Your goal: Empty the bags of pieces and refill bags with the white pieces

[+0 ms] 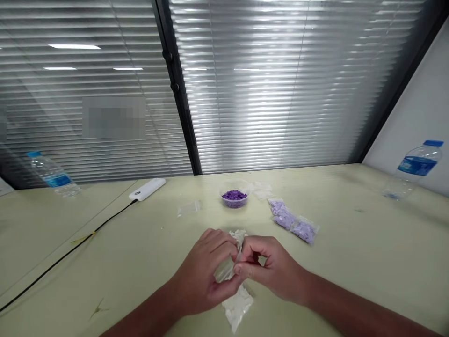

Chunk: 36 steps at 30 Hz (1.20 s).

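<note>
Plastic bag (237, 306) with white filling hung pinched between left hand (203, 274) and right hand (270, 267), fingers apparently working its clear top. Beyond lay two purple-filled bags (293, 223), then a clear tub (234, 199) of purple pieces. Blue labels on water bottles (414, 171) stayed unreadable.

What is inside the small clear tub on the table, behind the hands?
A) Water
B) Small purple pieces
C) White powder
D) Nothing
B. The clear tub holds a heap of small purple pieces, seen from above through its open top.
</note>
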Each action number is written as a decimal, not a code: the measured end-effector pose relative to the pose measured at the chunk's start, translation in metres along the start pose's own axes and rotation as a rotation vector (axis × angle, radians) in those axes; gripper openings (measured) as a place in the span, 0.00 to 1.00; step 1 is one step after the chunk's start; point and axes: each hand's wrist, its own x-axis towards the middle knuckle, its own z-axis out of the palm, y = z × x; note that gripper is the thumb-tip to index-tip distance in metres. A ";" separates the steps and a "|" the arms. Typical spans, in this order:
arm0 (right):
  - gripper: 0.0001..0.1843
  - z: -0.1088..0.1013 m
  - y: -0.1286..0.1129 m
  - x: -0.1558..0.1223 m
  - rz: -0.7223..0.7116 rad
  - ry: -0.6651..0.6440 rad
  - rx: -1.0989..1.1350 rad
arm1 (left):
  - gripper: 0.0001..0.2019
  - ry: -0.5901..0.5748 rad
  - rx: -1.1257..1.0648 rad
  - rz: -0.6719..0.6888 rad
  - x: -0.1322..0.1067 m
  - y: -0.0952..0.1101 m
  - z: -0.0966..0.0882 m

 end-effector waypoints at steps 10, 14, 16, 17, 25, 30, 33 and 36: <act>0.08 -0.004 0.002 0.000 -0.073 -0.014 -0.249 | 0.06 0.044 -0.090 0.033 0.001 -0.013 0.008; 0.10 -0.006 0.005 0.000 -0.130 0.004 -0.389 | 0.10 0.062 -0.056 0.015 -0.002 -0.018 0.012; 0.12 -0.006 0.003 0.001 -0.154 0.006 -0.439 | 0.06 0.056 -0.040 0.025 -0.002 -0.017 0.012; 0.12 -0.005 0.002 0.001 -0.160 0.001 -0.459 | 0.04 0.054 -0.032 0.038 -0.002 -0.016 0.011; 0.10 0.001 0.000 -0.003 -0.155 -0.067 -0.447 | 0.07 0.081 0.052 0.085 -0.002 -0.005 0.008; 0.11 -0.002 -0.005 -0.002 -0.165 -0.131 -0.382 | 0.12 0.074 -0.021 0.049 -0.003 -0.007 0.009; 0.12 -0.004 -0.006 -0.001 -0.180 -0.131 -0.366 | 0.12 0.041 -0.075 0.038 -0.003 -0.007 0.008; 0.12 -0.003 -0.002 -0.001 -0.185 -0.098 -0.374 | 0.10 0.011 -0.119 0.003 -0.002 -0.003 0.007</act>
